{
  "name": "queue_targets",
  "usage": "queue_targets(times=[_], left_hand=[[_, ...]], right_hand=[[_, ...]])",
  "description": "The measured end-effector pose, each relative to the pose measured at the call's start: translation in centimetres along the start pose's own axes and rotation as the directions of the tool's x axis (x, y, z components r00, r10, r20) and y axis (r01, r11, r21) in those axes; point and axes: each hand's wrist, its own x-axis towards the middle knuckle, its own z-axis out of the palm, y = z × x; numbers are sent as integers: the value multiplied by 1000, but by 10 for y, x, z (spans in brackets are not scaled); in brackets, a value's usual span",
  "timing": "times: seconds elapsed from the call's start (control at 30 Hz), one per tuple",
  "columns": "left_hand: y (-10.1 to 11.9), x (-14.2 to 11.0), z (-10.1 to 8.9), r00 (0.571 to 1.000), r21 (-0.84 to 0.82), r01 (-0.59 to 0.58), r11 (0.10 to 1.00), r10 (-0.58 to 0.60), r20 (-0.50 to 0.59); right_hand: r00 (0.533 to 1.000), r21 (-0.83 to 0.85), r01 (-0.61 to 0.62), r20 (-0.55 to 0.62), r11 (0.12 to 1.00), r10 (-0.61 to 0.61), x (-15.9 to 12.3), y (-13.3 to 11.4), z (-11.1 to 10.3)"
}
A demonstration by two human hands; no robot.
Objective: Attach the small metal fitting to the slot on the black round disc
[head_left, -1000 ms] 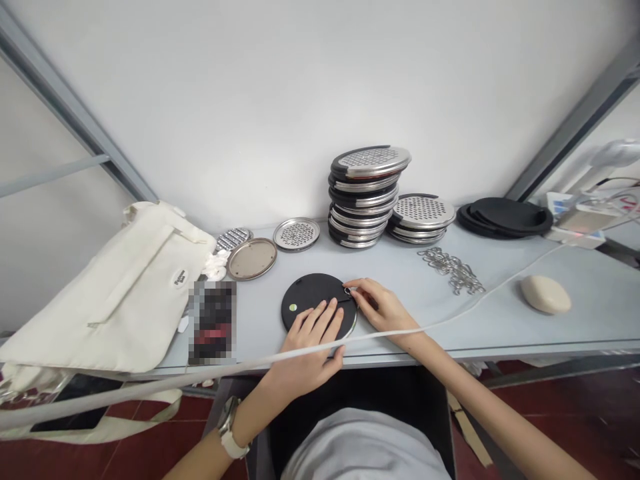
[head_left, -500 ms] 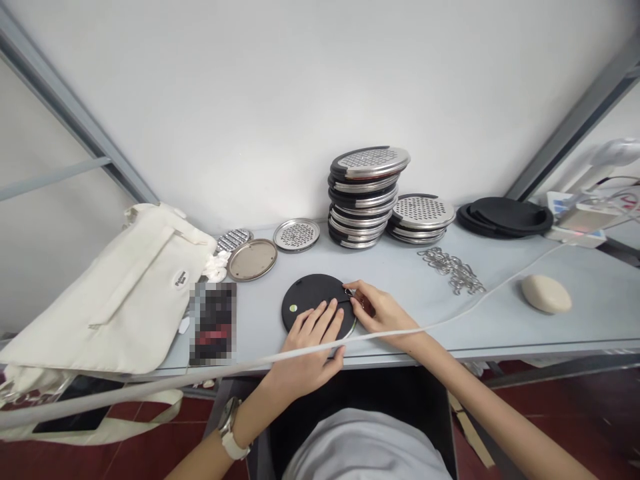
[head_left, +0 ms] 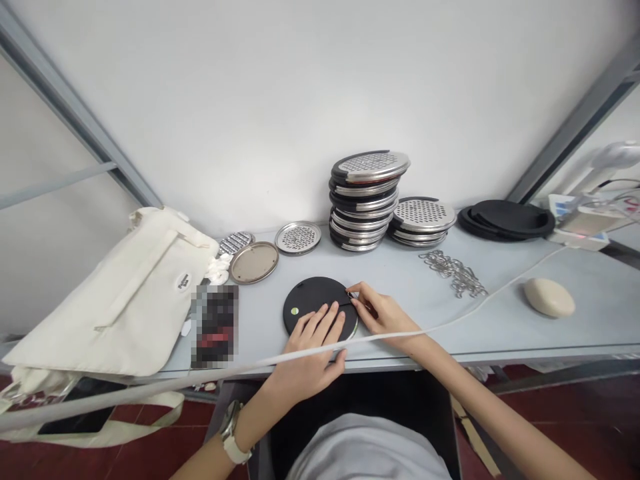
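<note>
A round black disc (head_left: 313,290) with a small green-and-white sticker and a metal rim at its right lies near the table's front edge. My left hand (head_left: 311,353) rests on it, palm down, fingers stretched over its lower right part. At the disc's upper right edge, my right hand (head_left: 377,310) pinches a small metal clip (head_left: 349,293), mostly hidden by the fingertips. Further right lies a pile of similar-looking metal clips (head_left: 454,272). Behind the disc are a loose round grater plate (head_left: 298,237) and a plain metal disc (head_left: 254,262).
A tall stack of graters with black rims (head_left: 367,207) stands beside a shorter stack (head_left: 424,220). Black round covers (head_left: 507,219) lie at the right. A white cable (head_left: 450,321) crosses over my forearms. There is a cream rounded object (head_left: 549,297) and, at left, a white bag (head_left: 120,300).
The view has shifted slightly. My right fingertips have moved a little at the disc's edge, with the clip still between them; the left hand stays flat on the disc.
</note>
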Motion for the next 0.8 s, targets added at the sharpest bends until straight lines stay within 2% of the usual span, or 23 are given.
queue_targets(times=[0.8], left_hand=[[0, 0, -1, 1000, -5, -1, 1000, 1, -11]], right_hand=[[999, 12, -2, 39, 1000, 2, -1, 4, 1]])
